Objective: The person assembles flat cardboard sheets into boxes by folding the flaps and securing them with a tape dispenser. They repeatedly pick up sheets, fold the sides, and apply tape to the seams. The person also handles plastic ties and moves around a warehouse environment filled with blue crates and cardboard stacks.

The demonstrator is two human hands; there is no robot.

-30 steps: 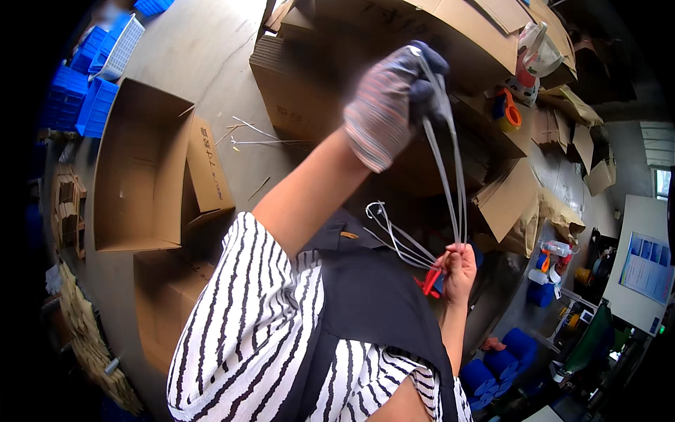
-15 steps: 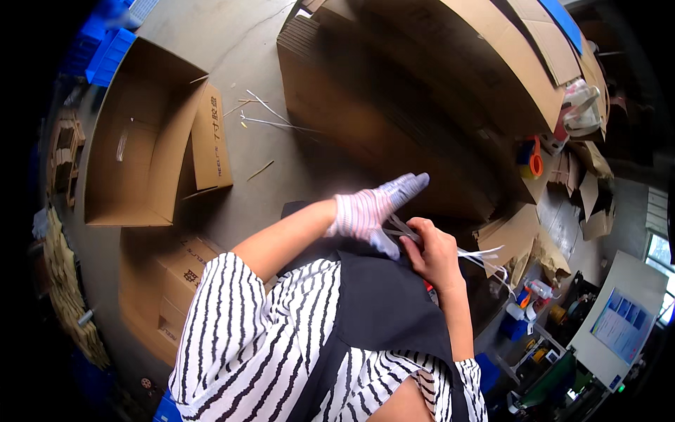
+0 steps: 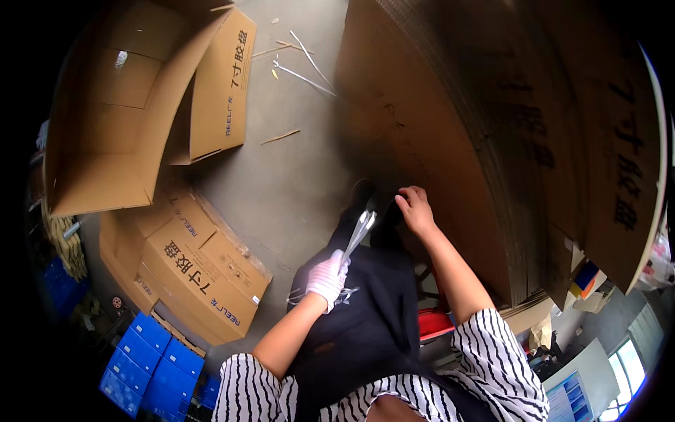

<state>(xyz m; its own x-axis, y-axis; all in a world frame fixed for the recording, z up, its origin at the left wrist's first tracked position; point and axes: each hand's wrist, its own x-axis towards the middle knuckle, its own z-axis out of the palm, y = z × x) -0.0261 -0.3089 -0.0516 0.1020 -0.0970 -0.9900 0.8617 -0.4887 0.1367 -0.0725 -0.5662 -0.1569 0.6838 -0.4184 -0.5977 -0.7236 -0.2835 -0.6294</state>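
My left hand [image 3: 328, 278], in a pale striped knit glove, is closed round a bundle of whitish plastic strips [image 3: 361, 231]. Looped ends of the bundle stick up beyond the fingers, and thin loose ends show below by the wrist. This hand is over the lap of my dark apron [image 3: 365, 309]. My right hand [image 3: 416, 209] is bare, with loosely bent fingers and nothing visible in it. It is nearest to a tall stack of flattened cardboard boxes [image 3: 436, 126] on the right; whether it touches the stack I cannot tell.
An open cardboard box [image 3: 105, 130] stands at the far left beside another carton [image 3: 223, 91]. Nearer lies a closed carton [image 3: 204, 278], with blue bins [image 3: 151, 359] behind it. Loose white strips [image 3: 306, 76] and a thin brown strip [image 3: 281, 136] lie on the floor. Something red [image 3: 434, 323] is beside my apron.
My hands have parted: the right one has let go of the strips and moved toward the cardboard stack. The left now holds the bundle. The view has turned.
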